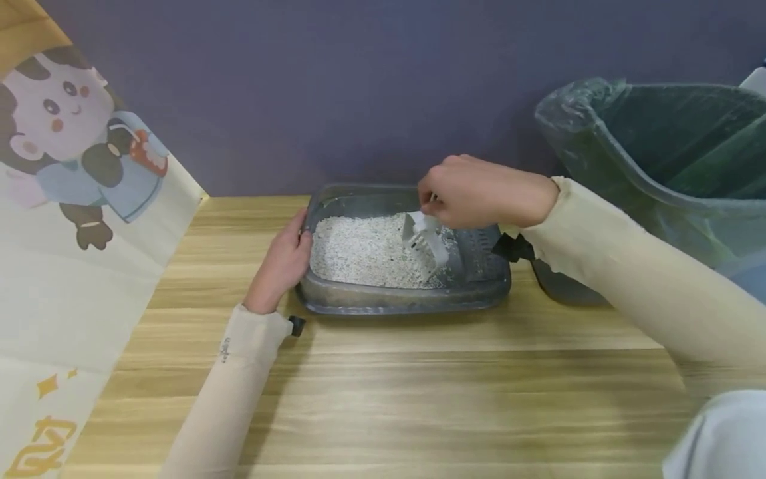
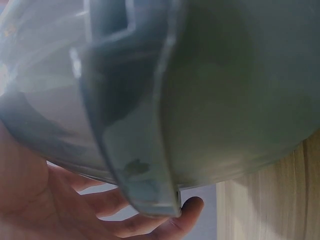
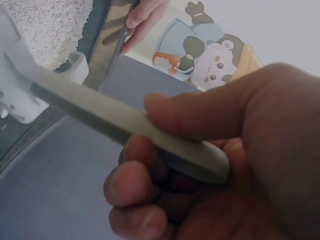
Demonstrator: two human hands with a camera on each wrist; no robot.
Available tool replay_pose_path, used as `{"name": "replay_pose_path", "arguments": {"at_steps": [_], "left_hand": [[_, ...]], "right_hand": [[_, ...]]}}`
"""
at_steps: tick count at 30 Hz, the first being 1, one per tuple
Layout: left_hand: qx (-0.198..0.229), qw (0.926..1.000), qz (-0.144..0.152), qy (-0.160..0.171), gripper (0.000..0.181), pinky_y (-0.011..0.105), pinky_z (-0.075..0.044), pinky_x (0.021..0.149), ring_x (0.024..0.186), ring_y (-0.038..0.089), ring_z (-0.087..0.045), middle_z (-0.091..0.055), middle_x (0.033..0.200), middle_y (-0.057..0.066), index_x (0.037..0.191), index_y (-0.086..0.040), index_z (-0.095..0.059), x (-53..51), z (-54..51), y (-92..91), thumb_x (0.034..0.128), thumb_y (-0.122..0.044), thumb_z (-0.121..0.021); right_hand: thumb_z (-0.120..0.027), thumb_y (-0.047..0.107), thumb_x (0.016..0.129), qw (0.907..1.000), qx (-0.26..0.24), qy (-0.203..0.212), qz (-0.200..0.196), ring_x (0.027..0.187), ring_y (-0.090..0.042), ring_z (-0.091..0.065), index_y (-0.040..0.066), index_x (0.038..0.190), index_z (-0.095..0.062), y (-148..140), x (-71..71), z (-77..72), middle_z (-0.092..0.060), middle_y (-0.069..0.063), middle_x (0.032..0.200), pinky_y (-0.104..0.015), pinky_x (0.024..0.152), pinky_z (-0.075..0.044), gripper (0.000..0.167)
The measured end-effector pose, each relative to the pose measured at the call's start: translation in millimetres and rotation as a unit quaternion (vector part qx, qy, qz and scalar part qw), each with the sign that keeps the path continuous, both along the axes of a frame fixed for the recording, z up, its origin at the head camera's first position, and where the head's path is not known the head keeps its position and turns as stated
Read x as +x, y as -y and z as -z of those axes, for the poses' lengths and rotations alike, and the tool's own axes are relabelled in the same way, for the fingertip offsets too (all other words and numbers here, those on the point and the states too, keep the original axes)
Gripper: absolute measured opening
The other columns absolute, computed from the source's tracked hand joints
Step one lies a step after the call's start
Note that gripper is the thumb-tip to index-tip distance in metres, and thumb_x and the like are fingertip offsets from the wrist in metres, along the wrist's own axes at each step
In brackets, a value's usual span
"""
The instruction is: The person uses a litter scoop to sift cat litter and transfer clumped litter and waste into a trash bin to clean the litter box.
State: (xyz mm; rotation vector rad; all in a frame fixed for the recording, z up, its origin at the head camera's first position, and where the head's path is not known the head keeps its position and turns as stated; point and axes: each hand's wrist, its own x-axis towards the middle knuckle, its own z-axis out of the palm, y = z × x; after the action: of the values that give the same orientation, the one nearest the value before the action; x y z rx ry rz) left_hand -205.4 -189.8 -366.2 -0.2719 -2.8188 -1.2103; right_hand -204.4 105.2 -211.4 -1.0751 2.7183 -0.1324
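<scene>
A grey litter box (image 1: 383, 301) holding pale, grainy cat litter (image 1: 365, 249) sits on the wood-grain surface. My left hand (image 1: 284, 258) grips its left end, thumb over the rim; the left wrist view shows the box's grey wall (image 2: 240, 100) up close with fingers (image 2: 125, 225) around its edge. Above the litter, my right hand (image 1: 473, 189) holds a white slotted litter scoop (image 1: 427, 243) by its handle. In the right wrist view, thumb and curled fingers wrap the scoop handle (image 3: 95, 102). The scoop's head points down to the litter, and whether they touch I cannot tell.
A large grey bin (image 1: 658, 159) with a clear plastic liner stands right of the box, beneath my right forearm. Behind is a dark purple-grey wall (image 1: 329, 86). On the left, a white panel (image 1: 120, 279) carries a cartoon figure. Something white (image 1: 724, 439) shows at lower right.
</scene>
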Motion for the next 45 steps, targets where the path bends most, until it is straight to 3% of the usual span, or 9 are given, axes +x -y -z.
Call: {"name": "replay_pose_path", "arguments": {"at_steps": [8, 14, 17, 21, 23, 30, 36, 42, 45], "left_hand": [[0.001, 1.0000, -0.003, 0.006, 0.053, 0.049, -0.024, 0.110, 0.135, 0.036, -0.027, -0.026, 0.150, 0.019, 0.152, -0.009, -0.018, -1.2, -1.9, -1.8, 0.1012, -0.018, -0.032], [0.003, 1.0000, -0.003, 0.008, 0.053, 0.048, -0.023, 0.110, 0.136, 0.035, -0.026, -0.025, 0.151, 0.019, 0.151, -0.008, -0.017, -0.8, -0.8, -1.5, 0.1013, -0.018, -0.032], [0.002, 1.0000, -0.003, 0.008, 0.053, 0.048, -0.022, 0.110, 0.136, 0.036, -0.026, -0.025, 0.151, 0.019, 0.151, -0.008, -0.017, -0.6, -0.1, -1.5, 0.1012, -0.017, -0.032], [0.002, 1.0000, -0.001, 0.009, 0.053, 0.048, -0.022, 0.111, 0.136, 0.035, -0.025, -0.025, 0.151, 0.018, 0.151, -0.008, -0.018, -0.4, 0.5, -2.1, 0.1012, -0.017, -0.032], [0.002, 0.9999, -0.002, 0.011, 0.053, 0.048, -0.022, 0.111, 0.136, 0.033, -0.025, -0.024, 0.152, 0.017, 0.152, -0.009, -0.017, -0.4, 0.5, -2.0, 0.1015, -0.018, -0.031], [-0.002, 0.9999, -0.008, 0.015, 0.053, 0.049, -0.021, 0.111, 0.137, 0.034, -0.025, -0.024, 0.152, 0.017, 0.152, -0.011, -0.016, -0.7, 0.5, -0.9, 0.1020, -0.021, -0.030], [-0.003, 0.9998, -0.008, 0.018, 0.053, 0.049, -0.022, 0.110, 0.136, 0.035, -0.025, -0.024, 0.152, 0.017, 0.152, -0.011, -0.015, 0.7, 0.7, -0.6, 0.1020, -0.022, -0.030], [-0.004, 0.9998, -0.009, 0.014, 0.053, 0.049, -0.024, 0.109, 0.135, 0.034, -0.027, -0.024, 0.152, 0.017, 0.152, -0.010, -0.015, 0.9, 0.4, -0.4, 0.1020, -0.021, -0.029], [-0.004, 0.9999, -0.007, 0.012, 0.053, 0.048, -0.022, 0.110, 0.136, 0.034, -0.025, -0.025, 0.151, 0.017, 0.152, -0.010, -0.016, 0.1, 0.5, -1.6, 0.1019, -0.020, -0.029]], "right_hand": [[-0.057, 0.014, 0.095, 0.9988, -0.035, 0.021, -0.027, 0.085, -0.010, -0.064, 0.012, 0.110, -0.068, -21, 4.1, 6.9, -0.067, 0.000, 0.104, -0.035, 0.075, -0.053, 0.019], [-0.056, 0.017, 0.096, 0.9958, -0.064, 0.056, -0.034, 0.086, -0.006, -0.063, 0.018, 0.113, -0.067, -41, -6.2, 19.2, -0.065, 0.004, 0.107, -0.034, 0.072, -0.052, 0.020], [-0.055, 0.021, 0.097, 0.9931, -0.073, 0.085, -0.035, 0.070, -0.007, -0.060, 0.020, 0.115, -0.066, -50, -15.5, 30.0, -0.066, 0.004, 0.089, -0.032, 0.068, -0.050, 0.021], [-0.053, 0.024, 0.098, 0.9901, -0.081, 0.111, -0.029, 0.045, -0.012, -0.043, 0.022, 0.116, -0.066, -61, -24.1, 42.4, -0.056, 0.003, 0.060, -0.030, 0.052, -0.042, 0.022], [-0.054, 0.025, 0.098, 0.9894, -0.085, 0.116, -0.023, 0.044, -0.012, -0.040, 0.023, 0.117, -0.066, -65, -26.4, 46.2, -0.056, 0.003, 0.059, -0.029, 0.047, -0.039, 0.023], [-0.056, 0.019, 0.096, 0.9819, -0.086, 0.169, 0.001, 0.047, -0.013, -0.043, 0.016, 0.122, -0.064, -67, -34.1, 60.0, -0.062, -0.003, 0.067, -0.028, 0.044, -0.035, 0.027], [-0.059, 0.014, 0.094, 0.9838, -0.086, 0.155, -0.029, 0.048, -0.010, -0.033, 0.011, 0.120, -0.066, -65, -38.7, 81.1, -0.064, -0.004, 0.112, -0.030, 0.056, -0.040, 0.027], [-0.052, 0.018, 0.098, 0.9760, -0.071, 0.200, -0.049, 0.045, -0.009, -0.026, 0.011, 0.129, -0.060, -61, -38.0, 91.0, -0.062, -0.003, 0.119, -0.031, 0.062, -0.041, 0.032], [-0.050, 0.018, 0.099, 0.9708, -0.064, 0.228, -0.037, 0.044, -0.010, -0.027, 0.009, 0.132, -0.056, -58, -34.4, 95.5, -0.065, -0.006, 0.104, -0.030, 0.060, -0.041, 0.035]]}}
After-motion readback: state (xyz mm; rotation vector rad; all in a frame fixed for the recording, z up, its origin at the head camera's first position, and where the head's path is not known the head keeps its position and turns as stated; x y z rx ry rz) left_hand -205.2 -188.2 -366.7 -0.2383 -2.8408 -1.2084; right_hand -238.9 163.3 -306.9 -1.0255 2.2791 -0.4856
